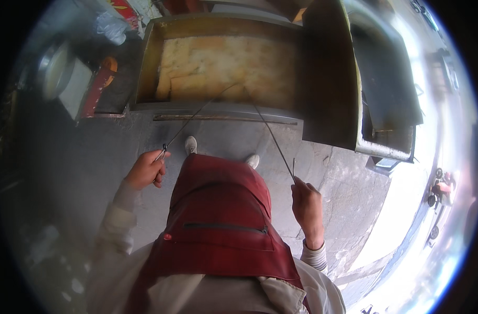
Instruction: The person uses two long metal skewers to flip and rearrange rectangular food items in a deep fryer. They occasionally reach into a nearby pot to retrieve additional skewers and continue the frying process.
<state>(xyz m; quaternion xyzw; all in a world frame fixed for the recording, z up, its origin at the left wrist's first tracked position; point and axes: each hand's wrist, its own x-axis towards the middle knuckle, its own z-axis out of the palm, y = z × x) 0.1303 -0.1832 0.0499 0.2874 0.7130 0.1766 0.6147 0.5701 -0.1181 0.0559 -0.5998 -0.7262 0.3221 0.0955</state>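
A large rectangular metal pan (148,62) lies before me, with a layer of pale yellow-brown blocks or slabs (223,62) in it, blurred by haze. My left hand (146,169) holds the near end of a thin metal rod (191,116), which has a small ring-like part by the fingers. My right hand (307,210) grips a second thin rod (271,134), its end bent back near the fingers. Both rods slant inward over the pan's near edge, and their far tips lie over the blocks. Whether the tips touch them or are hooked is unclear.
A dark metal panel (329,74) stands against the pan's right side, beside an open box-like metal housing (384,149). To the left are a red bar (98,90), an orange ring-shaped thing (110,71) and a round metal vessel (54,72). A street with vehicles lies far right.
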